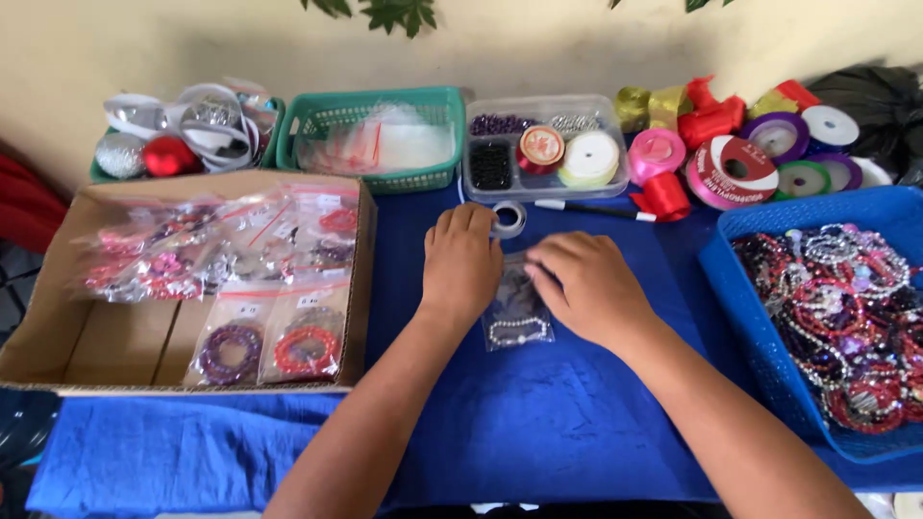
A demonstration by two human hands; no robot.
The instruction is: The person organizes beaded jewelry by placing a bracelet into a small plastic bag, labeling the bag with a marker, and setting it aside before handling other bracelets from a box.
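A worktop (538, 423) draped in blue cloth is filling the frame. A cardboard box (58, 327) of bagged bracelets is sitting at the left, and a blue basket (760, 317) heaped with beaded bracelets is lying at the right edge. A green basket (332, 120) and a clear bead organiser (481, 187) are standing along the top, with ribbon spools (735, 171) at upper right. In the centre, the left hand (461, 264) and right hand (591, 284) are pressing down on a small clear bag (517, 332) holding a white bead bracelet; both grips are flat, fingers curled over the bag's upper edge.
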